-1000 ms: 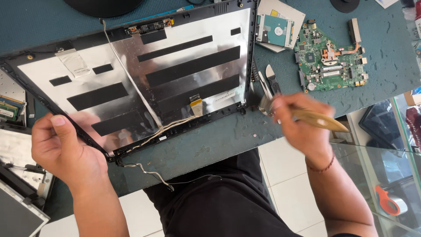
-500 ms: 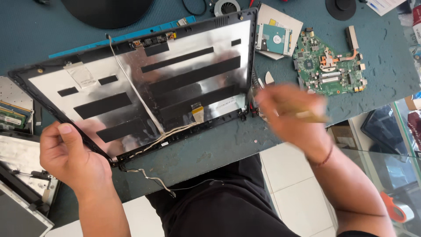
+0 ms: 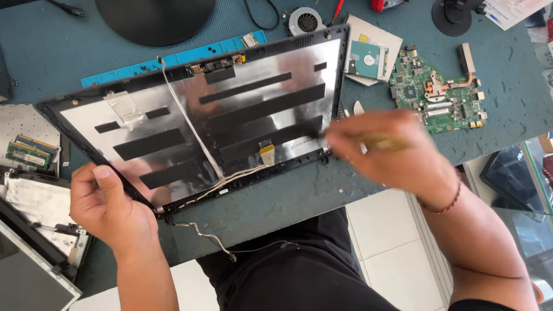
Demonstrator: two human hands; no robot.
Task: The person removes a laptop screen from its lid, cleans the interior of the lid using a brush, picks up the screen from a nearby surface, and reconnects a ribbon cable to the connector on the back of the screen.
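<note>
1. Two hands on one job: judged as work at the near right edge of the laptop lid shell, which lies inner side up with its foil and black strips showing.
2. Left hand: clamped on the shell's near left corner, thumb over the rim, other fingers curled beneath and out of sight.
3. Right hand: closed round a slim tan-handled tool, tip at the right hinge corner; too blurred to tell the kind of tip.
4. Shell's place: flat on the teal table, just in front of the body, green circuit board well apart on the right.
5. Long axis: left to right, slanting up toward the far right; hinge edge nearest, camera edge pointing away.
6. Next move, as a judgement: firm hold on the corner, light tool strokes, clear of the white flat cable crossing the foil.
</note>
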